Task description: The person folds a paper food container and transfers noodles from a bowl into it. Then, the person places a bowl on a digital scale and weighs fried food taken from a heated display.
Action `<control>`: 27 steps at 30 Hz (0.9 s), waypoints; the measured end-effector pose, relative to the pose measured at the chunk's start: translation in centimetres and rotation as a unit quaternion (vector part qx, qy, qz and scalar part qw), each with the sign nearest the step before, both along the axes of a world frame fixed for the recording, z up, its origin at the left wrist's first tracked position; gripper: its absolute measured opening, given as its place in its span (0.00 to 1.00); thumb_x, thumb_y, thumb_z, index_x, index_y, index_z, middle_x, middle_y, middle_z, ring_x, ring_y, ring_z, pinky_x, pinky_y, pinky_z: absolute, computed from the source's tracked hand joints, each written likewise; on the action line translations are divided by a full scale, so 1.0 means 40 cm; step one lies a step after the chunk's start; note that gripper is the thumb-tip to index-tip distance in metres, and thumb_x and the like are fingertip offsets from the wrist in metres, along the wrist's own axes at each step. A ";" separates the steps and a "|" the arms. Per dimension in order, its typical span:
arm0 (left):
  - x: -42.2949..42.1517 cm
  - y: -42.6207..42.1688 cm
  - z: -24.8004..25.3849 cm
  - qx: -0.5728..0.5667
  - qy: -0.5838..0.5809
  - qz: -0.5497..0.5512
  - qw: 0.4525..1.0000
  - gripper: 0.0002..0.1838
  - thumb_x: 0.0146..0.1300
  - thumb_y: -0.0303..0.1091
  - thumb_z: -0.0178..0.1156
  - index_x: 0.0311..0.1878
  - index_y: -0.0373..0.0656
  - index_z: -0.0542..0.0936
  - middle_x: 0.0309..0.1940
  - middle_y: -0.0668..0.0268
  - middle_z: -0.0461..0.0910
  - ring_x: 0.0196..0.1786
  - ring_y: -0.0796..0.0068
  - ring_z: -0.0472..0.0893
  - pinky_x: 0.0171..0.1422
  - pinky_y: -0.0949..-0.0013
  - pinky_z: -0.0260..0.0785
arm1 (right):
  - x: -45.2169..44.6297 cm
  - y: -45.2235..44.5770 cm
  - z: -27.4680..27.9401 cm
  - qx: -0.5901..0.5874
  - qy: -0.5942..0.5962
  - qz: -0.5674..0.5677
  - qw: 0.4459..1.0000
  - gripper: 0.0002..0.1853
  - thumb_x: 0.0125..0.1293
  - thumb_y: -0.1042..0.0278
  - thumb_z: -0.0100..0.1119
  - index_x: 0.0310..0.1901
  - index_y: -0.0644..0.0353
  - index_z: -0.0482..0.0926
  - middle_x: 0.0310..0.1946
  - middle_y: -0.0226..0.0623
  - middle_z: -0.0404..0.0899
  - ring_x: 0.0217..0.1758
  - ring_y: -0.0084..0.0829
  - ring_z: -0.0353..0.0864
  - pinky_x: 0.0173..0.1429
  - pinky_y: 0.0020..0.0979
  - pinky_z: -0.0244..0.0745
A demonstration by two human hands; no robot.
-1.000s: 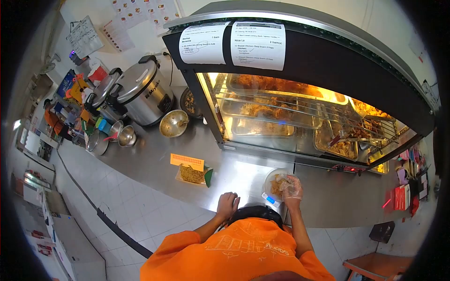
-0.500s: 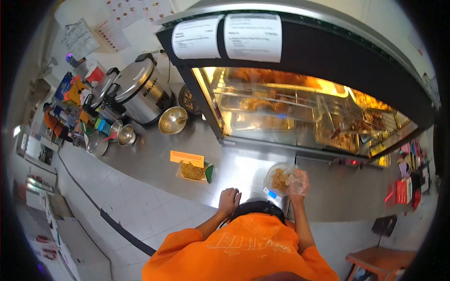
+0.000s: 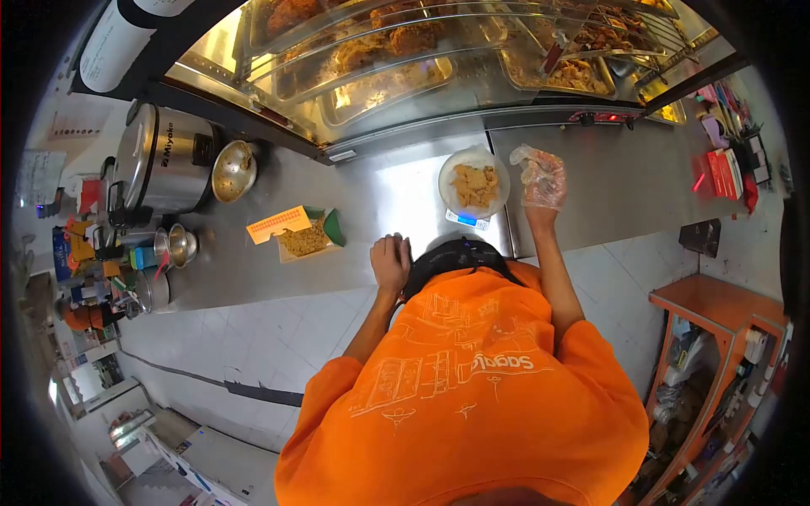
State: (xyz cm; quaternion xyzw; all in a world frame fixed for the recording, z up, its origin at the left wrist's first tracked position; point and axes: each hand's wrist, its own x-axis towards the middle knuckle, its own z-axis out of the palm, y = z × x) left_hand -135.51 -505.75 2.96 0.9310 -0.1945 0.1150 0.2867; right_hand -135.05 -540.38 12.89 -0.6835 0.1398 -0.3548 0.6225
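Observation:
My left hand (image 3: 391, 262) rests at the counter's front edge, bare, with its fingers curled in and nothing visible in them. Over the counter my right hand (image 3: 543, 179) wears a clear plastic glove and is raised just right of a round bowl (image 3: 447, 199); the two are apart. Inside the bowl lie pieces of light brown food (image 3: 476, 185). Under the bowl is a small scale (image 3: 467, 221) with a blue display. Left of my left hand stands an open paper box (image 3: 333, 226) of yellowish food (image 3: 304, 239) with an orange slip (image 3: 278, 224) beside it.
A heated glass cabinet (image 3: 405, 131) with trays of fried food spans the back. At the left are a steel cooker (image 3: 173, 160), a steel bowl (image 3: 234, 171) and smaller bowls (image 3: 181, 244). A person (image 3: 87, 316) in orange is far left. An orange shelf (image 3: 717, 305) stands right.
The view has tilted down and shifted, so the cabinet sits higher in the frame. My right hand has moved off the bowl to its right. My left hand stays at the counter edge.

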 end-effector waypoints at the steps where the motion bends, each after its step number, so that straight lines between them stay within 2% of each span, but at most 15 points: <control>1: 0.000 0.000 -0.001 0.004 -0.004 0.001 1.000 0.09 0.69 0.35 0.64 0.40 0.40 0.78 0.34 0.57 0.76 0.39 0.53 0.75 0.46 0.52 0.64 | 0.002 0.000 0.002 0.005 -0.004 0.002 1.000 0.15 0.71 0.76 0.62 0.57 0.63 0.75 0.51 0.35 0.81 0.54 0.23 0.80 0.57 0.25 0.76; 4: -0.002 0.003 -0.005 0.000 0.012 0.007 1.000 0.07 0.67 0.33 0.63 0.44 0.40 0.80 0.37 0.56 0.79 0.42 0.52 0.78 0.48 0.52 0.67 | 0.002 -0.004 -0.016 -0.050 0.031 -0.024 0.998 0.15 0.71 0.76 0.62 0.57 0.64 0.75 0.52 0.35 0.81 0.54 0.24 0.80 0.58 0.26 0.76; 12: 0.000 -0.004 0.006 0.002 0.012 0.005 1.000 0.07 0.68 0.34 0.64 0.42 0.40 0.79 0.36 0.58 0.78 0.41 0.54 0.77 0.48 0.53 0.66 | 0.009 -0.003 -0.033 -0.117 0.046 -0.027 0.992 0.15 0.68 0.78 0.61 0.55 0.64 0.77 0.50 0.36 0.82 0.54 0.28 0.81 0.61 0.30 0.76; 16: 0.000 -0.006 0.012 -0.006 0.016 0.006 1.000 0.08 0.68 0.34 0.64 0.41 0.40 0.78 0.35 0.58 0.77 0.41 0.54 0.76 0.48 0.53 0.65 | 0.011 0.002 -0.028 -0.130 0.051 -0.028 0.990 0.16 0.67 0.78 0.63 0.56 0.64 0.78 0.50 0.36 0.82 0.54 0.29 0.82 0.61 0.30 0.76; 19: 0.000 -0.001 0.000 0.011 0.014 0.004 1.000 0.08 0.68 0.34 0.64 0.41 0.40 0.78 0.35 0.58 0.77 0.41 0.55 0.76 0.48 0.54 0.65 | 0.008 0.003 -0.009 -0.088 0.066 -0.009 0.994 0.16 0.67 0.78 0.63 0.55 0.64 0.78 0.50 0.35 0.82 0.54 0.28 0.81 0.61 0.29 0.76; 27: -0.002 -0.005 0.016 0.004 0.026 0.006 1.000 0.08 0.69 0.35 0.63 0.40 0.41 0.78 0.35 0.58 0.77 0.41 0.55 0.76 0.48 0.54 0.65 | 0.000 0.006 -0.003 -0.117 0.074 -0.018 0.990 0.16 0.67 0.78 0.65 0.56 0.63 0.78 0.49 0.34 0.82 0.54 0.26 0.80 0.61 0.28 0.75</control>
